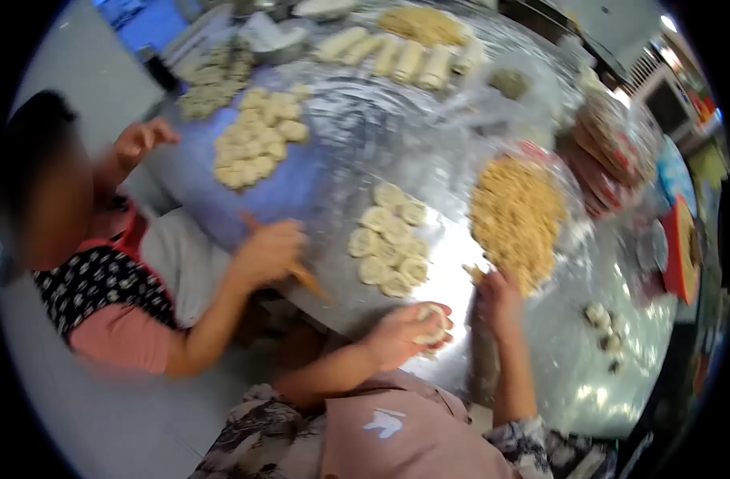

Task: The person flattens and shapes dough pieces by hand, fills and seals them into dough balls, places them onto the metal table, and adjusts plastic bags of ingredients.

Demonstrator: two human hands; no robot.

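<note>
My left hand (405, 331) is wrapped round a pale dough piece (431, 326) above the table's front edge. Further right, my right hand (501, 299) is at the lower edge of a heap of crumbly yellow-brown filling (516, 219). Its fingers are closed at a small clump of filling (475, 274); how much they hold is hidden. Several flat round dough pieces (389, 239) lie on the metal table (333, 215) ahead of my left hand.
At the left, a co-worker's hand (273, 251) holds a wooden rolling pin (309, 281). Dough lumps (257, 140) and dough rolls (409, 62) lie further back. Plastic bags (612, 152) and a red container (681, 251) stand right; small pale lumps (598, 315) lie right of my right hand.
</note>
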